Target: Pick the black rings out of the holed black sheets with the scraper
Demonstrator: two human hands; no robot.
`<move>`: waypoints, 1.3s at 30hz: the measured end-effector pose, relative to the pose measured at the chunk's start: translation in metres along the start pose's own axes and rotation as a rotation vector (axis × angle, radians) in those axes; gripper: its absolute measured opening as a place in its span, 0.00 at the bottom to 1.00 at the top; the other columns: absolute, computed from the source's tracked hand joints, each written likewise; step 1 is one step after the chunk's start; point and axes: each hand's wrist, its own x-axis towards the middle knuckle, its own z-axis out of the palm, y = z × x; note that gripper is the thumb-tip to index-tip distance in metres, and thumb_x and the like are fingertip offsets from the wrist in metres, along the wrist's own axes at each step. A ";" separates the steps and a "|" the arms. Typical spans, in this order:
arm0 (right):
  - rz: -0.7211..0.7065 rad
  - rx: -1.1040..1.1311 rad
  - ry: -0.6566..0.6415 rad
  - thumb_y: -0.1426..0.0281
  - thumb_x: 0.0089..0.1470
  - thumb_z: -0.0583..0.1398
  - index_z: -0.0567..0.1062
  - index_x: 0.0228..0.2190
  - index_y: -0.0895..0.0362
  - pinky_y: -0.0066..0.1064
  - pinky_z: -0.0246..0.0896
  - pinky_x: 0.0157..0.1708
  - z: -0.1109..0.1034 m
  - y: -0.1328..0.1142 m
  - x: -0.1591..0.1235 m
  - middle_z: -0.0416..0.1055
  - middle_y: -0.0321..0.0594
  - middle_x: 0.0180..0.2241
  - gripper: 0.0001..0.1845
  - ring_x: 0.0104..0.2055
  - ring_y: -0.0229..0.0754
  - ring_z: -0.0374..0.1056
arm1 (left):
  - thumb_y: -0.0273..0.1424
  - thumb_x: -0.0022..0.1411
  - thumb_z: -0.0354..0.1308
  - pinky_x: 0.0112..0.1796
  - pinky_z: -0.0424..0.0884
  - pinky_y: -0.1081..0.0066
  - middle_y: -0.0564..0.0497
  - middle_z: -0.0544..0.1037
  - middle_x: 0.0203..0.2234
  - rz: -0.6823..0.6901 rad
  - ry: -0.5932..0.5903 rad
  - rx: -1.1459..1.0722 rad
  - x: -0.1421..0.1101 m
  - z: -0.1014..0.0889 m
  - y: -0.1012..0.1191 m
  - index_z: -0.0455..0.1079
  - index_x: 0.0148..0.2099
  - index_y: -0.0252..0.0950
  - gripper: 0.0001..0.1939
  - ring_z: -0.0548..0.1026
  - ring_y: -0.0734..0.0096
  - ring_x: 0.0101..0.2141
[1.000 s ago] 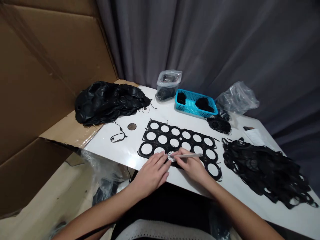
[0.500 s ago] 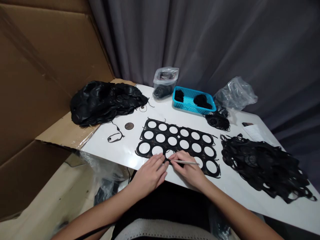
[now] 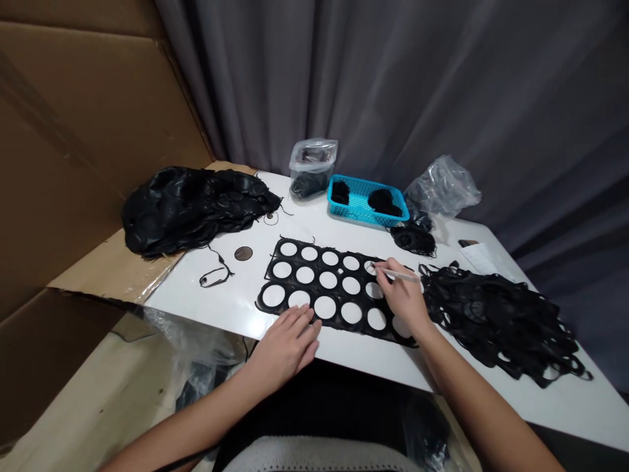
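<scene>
The right hand (image 3: 405,298) pinches a slim whitish tool (image 3: 403,274) between thumb and fingers, a closed, pen-like grip, with the tool's tip at the fifth hole from the left in the far row of a black sheet (image 3: 314,292). That sheet lies flat along the middle of the near edge of the white tabletop (image 3: 181,308), its round holes set in three rows and showing white through them. The left hand (image 3: 285,344) rests palm down at the tabletop's near edge, fingers extended side by side with their tips on the sheet's near row; its grip is loose and no object shows in it. Toward the far left corner, a glossy black heap (image 3: 196,213) lies partly over brown cardboard (image 3: 101,265). Between that heap and the sheet are a dark disc (image 3: 243,253) and, closer to the left edge, a thin looped black strip (image 3: 216,283). Along the far edge stand a clear container (image 3: 314,167) with dark contents and, just beside it, a blue basket (image 3: 366,215) holding two black clumps. A clear plastic bag (image 3: 447,187) sits near the far right corner, behind a black tangle (image 3: 414,240). Along the right edge spreads a pile of black pieces (image 3: 496,314), with a white paper (image 3: 484,257) behind it.
</scene>
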 end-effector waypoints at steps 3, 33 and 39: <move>0.127 0.218 -0.195 0.63 0.60 0.56 0.72 0.30 0.52 0.35 0.61 0.41 -0.007 -0.006 -0.019 0.78 0.39 0.39 0.09 0.40 0.46 0.71 | 0.31 0.69 0.52 0.57 0.68 0.51 0.39 0.73 0.52 -0.023 -0.009 -0.050 0.013 0.000 0.005 0.69 0.54 0.33 0.14 0.70 0.53 0.56; -0.011 0.262 -0.357 0.71 0.61 0.58 0.70 0.29 0.52 0.40 0.58 0.47 0.004 -0.028 -0.075 0.77 0.36 0.39 0.08 0.43 0.45 0.71 | 0.31 0.67 0.55 0.59 0.66 0.55 0.37 0.69 0.59 0.117 -0.074 -0.051 0.027 0.019 0.017 0.65 0.59 0.32 0.20 0.65 0.53 0.62; 0.028 0.278 -0.389 0.69 0.61 0.57 0.71 0.28 0.52 0.39 0.59 0.48 0.001 -0.027 -0.072 0.77 0.35 0.40 0.08 0.43 0.44 0.71 | 0.32 0.68 0.55 0.60 0.66 0.55 0.37 0.69 0.59 0.113 -0.072 -0.051 0.026 0.020 0.017 0.65 0.60 0.32 0.20 0.65 0.53 0.62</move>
